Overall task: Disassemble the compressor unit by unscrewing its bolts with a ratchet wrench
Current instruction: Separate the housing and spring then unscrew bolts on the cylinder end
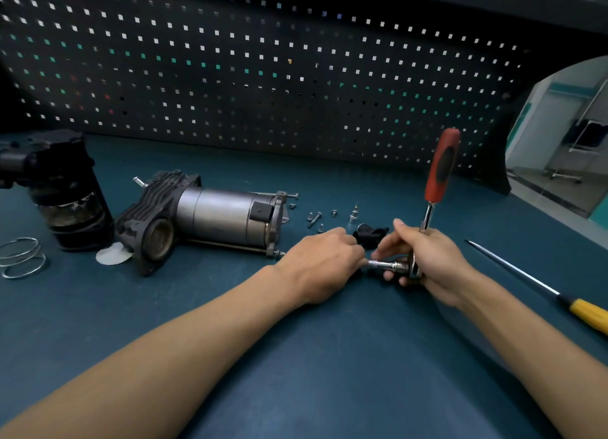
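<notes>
The right grip is curled round the ratchet wrench just above its head, red handle pointing up. The left grip pinches the tip of the extension bar jutting sideways from that head. The compressor unit lies on its side on the counter to the left, with loose bolts between it and the hands.

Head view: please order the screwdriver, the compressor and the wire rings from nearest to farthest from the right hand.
1. Screwdriver, just right of the right hand, which grips the ratchet.
2. Compressor, to the left, mid-table.
3. Wire rings, at the far left edge.
</notes>
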### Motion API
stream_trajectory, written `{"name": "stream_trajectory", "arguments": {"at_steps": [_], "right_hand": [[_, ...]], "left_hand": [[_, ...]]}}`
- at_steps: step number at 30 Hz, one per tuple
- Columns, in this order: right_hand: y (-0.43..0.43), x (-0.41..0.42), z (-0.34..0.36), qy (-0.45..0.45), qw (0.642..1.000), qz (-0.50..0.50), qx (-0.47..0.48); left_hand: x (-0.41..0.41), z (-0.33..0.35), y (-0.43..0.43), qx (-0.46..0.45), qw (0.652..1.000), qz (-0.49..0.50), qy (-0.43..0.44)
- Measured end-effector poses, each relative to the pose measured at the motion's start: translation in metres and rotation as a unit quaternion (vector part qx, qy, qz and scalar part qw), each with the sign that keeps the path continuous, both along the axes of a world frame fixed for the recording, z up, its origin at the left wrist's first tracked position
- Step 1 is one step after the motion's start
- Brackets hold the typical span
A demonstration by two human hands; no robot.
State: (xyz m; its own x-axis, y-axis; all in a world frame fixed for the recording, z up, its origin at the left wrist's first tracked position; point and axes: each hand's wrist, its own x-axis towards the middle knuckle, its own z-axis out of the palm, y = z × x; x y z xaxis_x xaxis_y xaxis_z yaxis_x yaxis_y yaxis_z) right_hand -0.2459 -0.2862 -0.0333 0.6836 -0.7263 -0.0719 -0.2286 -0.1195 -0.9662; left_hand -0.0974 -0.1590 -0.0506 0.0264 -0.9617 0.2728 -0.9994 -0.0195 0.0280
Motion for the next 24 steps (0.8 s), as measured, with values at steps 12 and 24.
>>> {"name": "stream_trajectory", "arguments": {"at_steps": [12, 24], "right_hand": [[0.003, 0.003, 0.004, 0.028, 0.994, -0.055, 0.088], [0.008, 0.002, 0.008, 0.025, 0.997, -0.038, 0.059]], "left_hand": [[-0.013, 0.007, 0.004, -0.068, 0.996, -0.020, -0.052], [-0.027, 0.014, 0.004, 0.005, 0.996, -0.002, -0.084]]}}
